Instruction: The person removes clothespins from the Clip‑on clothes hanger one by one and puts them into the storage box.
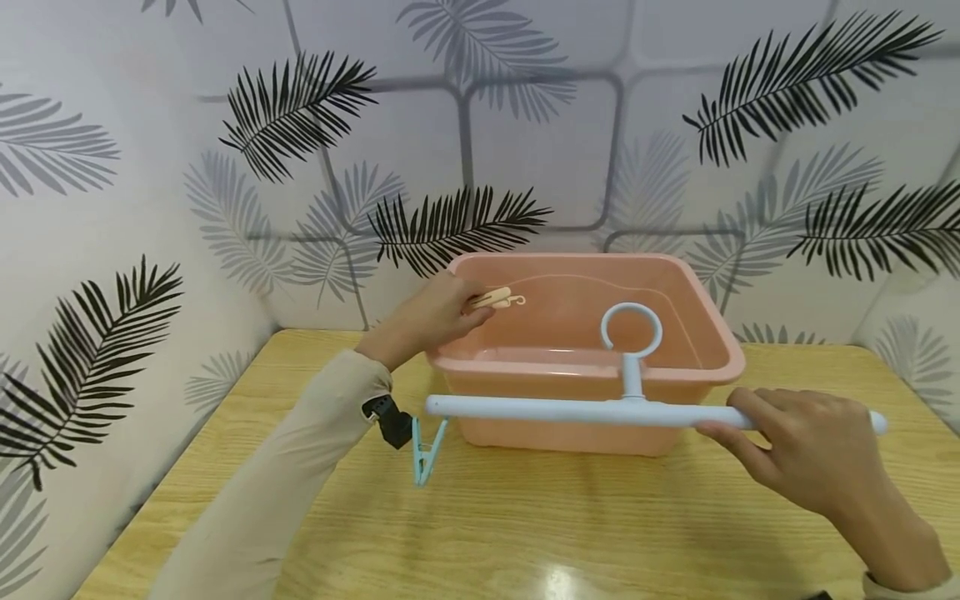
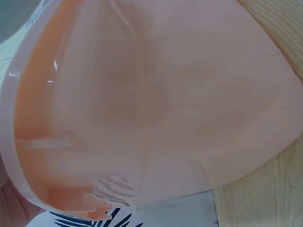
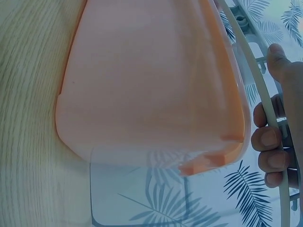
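My right hand (image 1: 817,442) grips a light blue clothes hanger (image 1: 525,408) near its right end, with the bar held level in front of the basin. In the right wrist view, the fingers (image 3: 267,139) curl round that bar. A ring-shaped hook (image 1: 660,333) rises from the bar's middle. Beneath its left end hangs a light blue clothespin (image 1: 426,458). Over the basin's left rim, my left hand (image 1: 438,317) pinches a cream-coloured clothespin (image 1: 492,297) with a small hook at its tip. Little of the left hand shows in the left wrist view.
A pink plastic basin (image 1: 727,354) stands on the wood-grain table (image 1: 487,533), towards the wall. The wall (image 1: 540,167) with leaf patterns closes off the back and sides. A black strap device (image 1: 390,421) sits on the left wrist, close to the hanging clothespin.
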`<state>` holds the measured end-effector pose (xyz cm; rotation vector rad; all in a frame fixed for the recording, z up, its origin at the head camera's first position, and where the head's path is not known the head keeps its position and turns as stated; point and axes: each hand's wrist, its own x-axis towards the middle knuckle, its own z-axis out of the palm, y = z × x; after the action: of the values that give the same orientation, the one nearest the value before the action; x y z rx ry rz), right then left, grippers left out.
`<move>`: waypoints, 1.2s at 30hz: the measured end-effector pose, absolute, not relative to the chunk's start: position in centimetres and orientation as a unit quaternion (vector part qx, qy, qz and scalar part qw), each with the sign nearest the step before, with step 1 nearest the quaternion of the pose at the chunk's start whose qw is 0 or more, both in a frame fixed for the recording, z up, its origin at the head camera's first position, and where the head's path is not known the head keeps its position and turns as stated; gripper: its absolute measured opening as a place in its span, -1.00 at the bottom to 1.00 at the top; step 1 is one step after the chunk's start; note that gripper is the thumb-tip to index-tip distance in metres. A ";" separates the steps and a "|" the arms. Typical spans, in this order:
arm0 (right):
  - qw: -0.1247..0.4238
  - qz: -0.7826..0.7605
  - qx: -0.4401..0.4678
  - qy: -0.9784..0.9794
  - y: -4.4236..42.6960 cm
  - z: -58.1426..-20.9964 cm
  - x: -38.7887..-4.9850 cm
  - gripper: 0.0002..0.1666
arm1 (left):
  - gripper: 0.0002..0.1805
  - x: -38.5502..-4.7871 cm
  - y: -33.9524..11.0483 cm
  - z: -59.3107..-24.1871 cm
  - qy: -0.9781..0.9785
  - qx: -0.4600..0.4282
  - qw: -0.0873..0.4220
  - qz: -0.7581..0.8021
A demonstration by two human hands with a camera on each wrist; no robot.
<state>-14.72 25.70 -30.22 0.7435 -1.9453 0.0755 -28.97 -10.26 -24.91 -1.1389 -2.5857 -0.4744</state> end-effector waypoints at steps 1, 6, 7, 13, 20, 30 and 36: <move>0.505 0.030 0.308 -0.806 25.7 -30.2 -14.7 -0.28 | -0.81 -29.0 -10.2 -24.9 -0.893 -0.395 0.137 -0.166; 0.505 0.030 0.308 -0.806 25.8 -30.2 -14.4 -0.29 | -0.77 -29.2 -9.8 -24.9 -0.894 -0.395 0.131 -0.167; 0.505 0.031 0.307 -0.806 25.8 -30.3 -14.4 -0.29 | -0.77 -29.2 -9.7 -24.9 -0.895 -0.394 0.128 -0.164; 0.511 0.031 0.306 -0.803 25.8 -30.3 -14.0 -0.29 | -0.85 -29.0 -9.3 -24.5 -0.894 -0.399 0.122 -0.164; 0.525 0.024 0.313 -0.791 25.6 -29.7 -14.2 -0.29 | -0.80 -28.0 -10.5 -23.8 -0.892 -0.398 0.141 -0.164; 0.522 0.017 0.311 -0.794 26.2 -28.9 -14.1 -0.29 | -0.77 -22.9 -12.4 -22.7 -0.873 -0.391 0.173 -0.235; 0.518 0.020 0.309 -0.797 26.4 -29.2 -14.0 -0.29 | -0.81 -19.8 -13.8 -22.9 -0.855 -0.392 0.231 -0.248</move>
<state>-13.95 26.38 -29.15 0.7406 -1.9129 0.0484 -19.79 -13.77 -22.91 -1.0786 -2.3521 -0.6824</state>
